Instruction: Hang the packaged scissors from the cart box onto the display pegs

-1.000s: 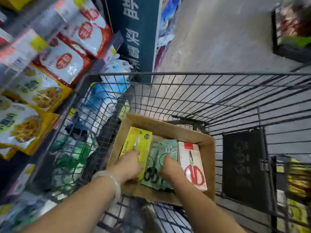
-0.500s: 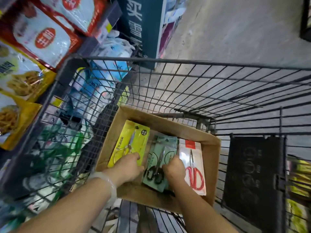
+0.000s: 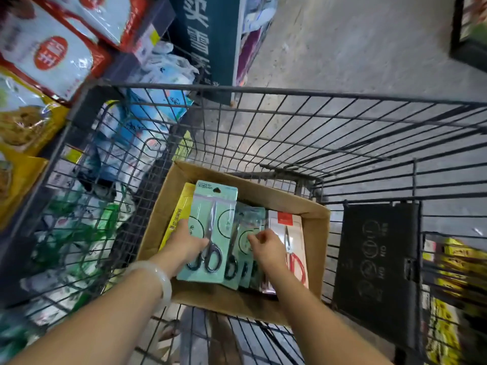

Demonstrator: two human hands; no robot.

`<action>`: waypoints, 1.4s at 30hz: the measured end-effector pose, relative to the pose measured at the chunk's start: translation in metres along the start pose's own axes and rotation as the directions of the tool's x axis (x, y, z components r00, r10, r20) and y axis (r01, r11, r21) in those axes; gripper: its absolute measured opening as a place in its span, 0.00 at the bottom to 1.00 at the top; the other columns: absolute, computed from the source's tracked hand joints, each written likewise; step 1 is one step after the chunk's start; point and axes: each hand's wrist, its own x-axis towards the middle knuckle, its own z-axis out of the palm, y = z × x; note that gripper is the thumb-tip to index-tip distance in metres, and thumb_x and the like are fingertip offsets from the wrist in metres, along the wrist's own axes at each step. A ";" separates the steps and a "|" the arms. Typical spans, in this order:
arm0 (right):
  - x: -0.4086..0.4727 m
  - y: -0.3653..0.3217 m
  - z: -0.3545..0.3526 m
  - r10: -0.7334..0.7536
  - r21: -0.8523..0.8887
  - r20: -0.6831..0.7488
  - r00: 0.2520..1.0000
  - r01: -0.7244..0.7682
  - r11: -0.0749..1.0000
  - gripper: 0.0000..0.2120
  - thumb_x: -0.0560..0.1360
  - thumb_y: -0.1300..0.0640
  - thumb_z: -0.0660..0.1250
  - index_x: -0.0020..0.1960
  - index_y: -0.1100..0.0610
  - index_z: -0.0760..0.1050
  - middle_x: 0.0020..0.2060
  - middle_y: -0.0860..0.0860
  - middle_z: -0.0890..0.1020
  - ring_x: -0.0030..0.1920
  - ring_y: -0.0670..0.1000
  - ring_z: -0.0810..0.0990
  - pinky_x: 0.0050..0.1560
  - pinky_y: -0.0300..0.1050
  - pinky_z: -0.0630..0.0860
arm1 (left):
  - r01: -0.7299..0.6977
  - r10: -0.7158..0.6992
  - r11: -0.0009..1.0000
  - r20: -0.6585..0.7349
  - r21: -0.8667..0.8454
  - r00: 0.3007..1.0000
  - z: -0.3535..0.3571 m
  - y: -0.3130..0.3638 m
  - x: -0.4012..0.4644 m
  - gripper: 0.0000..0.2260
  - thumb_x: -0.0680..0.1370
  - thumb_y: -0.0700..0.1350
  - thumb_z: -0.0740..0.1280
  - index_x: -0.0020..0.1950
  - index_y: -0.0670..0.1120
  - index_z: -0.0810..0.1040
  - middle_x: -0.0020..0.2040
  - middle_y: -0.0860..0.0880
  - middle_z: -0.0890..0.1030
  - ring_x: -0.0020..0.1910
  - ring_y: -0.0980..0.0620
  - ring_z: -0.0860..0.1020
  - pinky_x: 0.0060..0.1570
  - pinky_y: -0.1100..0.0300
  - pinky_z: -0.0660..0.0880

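A cardboard box [image 3: 315, 233] sits inside the wire cart [image 3: 290, 93]. My left hand [image 3: 185, 239] grips a mint-green pack of black-handled scissors [image 3: 210, 214], lifted and tilted above the yellow packs [image 3: 178, 214] at the box's left. My right hand [image 3: 266, 246] reaches into the stack of further green scissor packs [image 3: 249, 225] in the middle of the box, fingers curled on the top pack's edge. A white pack with red-handled scissors [image 3: 292, 241] lies at the box's right. No display pegs are in view.
Shelves with red, white and yellow snack bags [image 3: 44, 56] rise on the left, close to the cart. A dark sign panel [image 3: 208, 40] stands beyond the cart's front. The black child-seat flap [image 3: 376, 259] is on the cart's right. Grey floor [image 3: 355, 43] lies ahead.
My left hand left the yellow pack and now holds one green scissor pack raised out of the stack. My right hand stayed on the remaining green packs. The view tilted down.
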 end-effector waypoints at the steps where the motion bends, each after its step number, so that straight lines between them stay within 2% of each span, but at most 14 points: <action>1: 0.003 0.006 0.008 0.022 -0.124 -0.015 1.000 -0.024 0.992 0.19 0.74 0.49 0.68 0.60 0.59 0.70 0.56 0.55 0.79 0.56 0.57 0.78 0.56 0.49 0.75 | 0.012 -0.012 1.000 -0.026 0.014 1.000 -0.005 -0.003 0.004 0.22 0.76 0.39 0.67 0.67 0.43 0.64 0.60 0.43 0.75 0.57 0.43 0.74 0.58 0.52 0.72; 4: 0.009 0.016 0.035 0.100 -0.191 0.075 0.992 -0.084 0.978 0.33 0.67 0.48 0.74 0.64 0.57 0.62 0.62 0.56 0.76 0.61 0.58 0.76 0.60 0.52 0.73 | 0.044 -0.040 0.998 -0.080 0.046 0.996 -0.016 -0.012 0.017 0.18 0.75 0.38 0.67 0.64 0.42 0.67 0.58 0.42 0.77 0.55 0.42 0.76 0.56 0.51 0.73; 6: 0.015 0.019 0.050 0.116 -0.226 0.045 0.992 -0.103 0.969 0.35 0.66 0.48 0.76 0.63 0.58 0.60 0.61 0.58 0.75 0.60 0.59 0.76 0.59 0.52 0.73 | 0.042 -0.037 0.998 -0.090 0.047 0.995 -0.020 -0.018 0.025 0.17 0.75 0.38 0.68 0.62 0.43 0.70 0.56 0.44 0.78 0.54 0.43 0.77 0.56 0.51 0.74; 11: 0.026 0.018 0.055 0.161 -0.270 -0.035 0.986 -0.165 0.949 0.24 0.71 0.54 0.73 0.60 0.60 0.64 0.54 0.56 0.79 0.56 0.58 0.79 0.48 0.44 0.72 | 0.050 -0.044 0.998 -0.104 0.049 0.994 -0.022 -0.021 0.029 0.15 0.74 0.39 0.69 0.59 0.43 0.71 0.54 0.45 0.79 0.53 0.43 0.77 0.55 0.49 0.75; 13: 0.028 0.021 0.052 0.189 -0.227 -0.051 0.981 -0.196 0.954 0.18 0.72 0.55 0.71 0.57 0.59 0.68 0.52 0.56 0.80 0.53 0.57 0.80 0.50 0.45 0.76 | 0.048 -0.042 0.998 -0.107 0.047 0.993 -0.021 -0.021 0.025 0.14 0.74 0.39 0.69 0.58 0.43 0.70 0.53 0.45 0.78 0.53 0.43 0.77 0.56 0.48 0.75; 18: 0.014 0.017 0.036 0.098 -0.202 -0.046 0.994 -0.106 0.974 0.12 0.73 0.58 0.66 0.55 0.57 0.71 0.50 0.54 0.80 0.51 0.56 0.78 0.44 0.43 0.72 | 0.049 -0.049 0.999 -0.143 -0.005 0.989 -0.025 -0.018 0.009 0.16 0.74 0.40 0.69 0.59 0.42 0.70 0.54 0.45 0.78 0.55 0.42 0.77 0.57 0.48 0.74; 21: 0.000 0.008 0.021 0.019 -0.039 -0.033 0.999 -0.020 0.999 0.07 0.72 0.60 0.68 0.46 0.56 0.70 0.44 0.54 0.79 0.42 0.53 0.76 0.39 0.41 0.74 | 0.040 -0.049 0.998 -0.169 -0.053 0.984 -0.032 -0.013 -0.004 0.19 0.73 0.41 0.70 0.61 0.40 0.70 0.56 0.43 0.78 0.55 0.41 0.77 0.57 0.49 0.74; 23: -0.008 -0.002 0.007 -0.032 0.131 0.038 0.999 0.027 0.991 0.11 0.71 0.63 0.70 0.39 0.54 0.67 0.35 0.52 0.75 0.33 0.49 0.73 0.31 0.34 0.70 | 0.021 -0.032 0.998 -0.182 -0.064 0.983 -0.039 -0.010 -0.015 0.17 0.73 0.41 0.71 0.59 0.39 0.70 0.53 0.43 0.78 0.53 0.42 0.77 0.55 0.50 0.75; 26: -0.029 -0.028 -0.016 -0.131 0.302 0.147 0.980 0.082 0.950 0.08 0.73 0.66 0.68 0.44 0.55 0.72 0.33 0.52 0.77 0.31 0.48 0.76 0.30 0.39 0.74 | -0.048 0.031 0.995 -0.187 -0.088 0.982 -0.051 -0.005 -0.034 0.14 0.74 0.40 0.69 0.58 0.40 0.71 0.53 0.44 0.78 0.53 0.43 0.76 0.54 0.52 0.74; 29: -0.053 -0.064 -0.031 -0.249 0.318 0.201 0.947 0.178 0.931 0.07 0.74 0.66 0.66 0.52 0.60 0.75 0.38 0.54 0.81 0.39 0.54 0.80 0.47 0.54 0.78 | -0.114 0.072 0.976 -0.221 -0.184 0.973 -0.069 -0.004 -0.057 0.21 0.75 0.41 0.68 0.66 0.41 0.66 0.64 0.44 0.72 0.61 0.43 0.73 0.57 0.52 0.71; 31: -0.069 -0.087 -0.033 -0.331 0.314 0.218 0.918 0.255 0.915 0.05 0.74 0.66 0.66 0.47 0.58 0.76 0.35 0.51 0.80 0.36 0.50 0.78 0.43 0.50 0.77 | -0.153 0.093 0.965 -0.269 -0.211 0.959 -0.086 -0.007 -0.073 0.18 0.75 0.42 0.68 0.62 0.41 0.67 0.62 0.42 0.74 0.55 0.45 0.73 0.51 0.55 0.72; 34: -0.100 -0.119 -0.024 -0.432 0.289 0.247 0.868 0.359 0.887 0.05 0.75 0.64 0.66 0.43 0.55 0.75 0.27 0.45 0.76 0.29 0.45 0.72 0.31 0.37 0.70 | -0.188 0.080 0.936 -0.343 -0.296 0.936 -0.118 -0.025 -0.099 0.17 0.75 0.42 0.68 0.61 0.40 0.68 0.59 0.42 0.75 0.56 0.43 0.75 0.54 0.52 0.73; 39: -0.174 -0.151 0.022 -0.575 0.272 0.368 0.731 0.506 0.818 0.05 0.75 0.64 0.65 0.43 0.56 0.75 0.27 0.46 0.73 0.36 0.50 0.70 0.41 0.45 0.70 | -0.276 0.044 0.864 -0.483 -0.422 0.874 -0.172 -0.097 -0.160 0.14 0.75 0.42 0.68 0.58 0.41 0.70 0.55 0.44 0.76 0.53 0.44 0.75 0.49 0.55 0.73; 42: -0.237 -0.156 0.059 -0.642 0.254 0.461 0.613 0.602 0.757 0.08 0.76 0.65 0.64 0.41 0.55 0.73 0.19 0.41 0.73 0.28 0.44 0.71 0.31 0.33 0.69 | -0.347 0.004 0.806 -0.581 -0.479 0.814 -0.193 -0.159 -0.208 0.11 0.75 0.40 0.68 0.54 0.40 0.72 0.47 0.45 0.78 0.42 0.49 0.76 0.36 0.58 0.68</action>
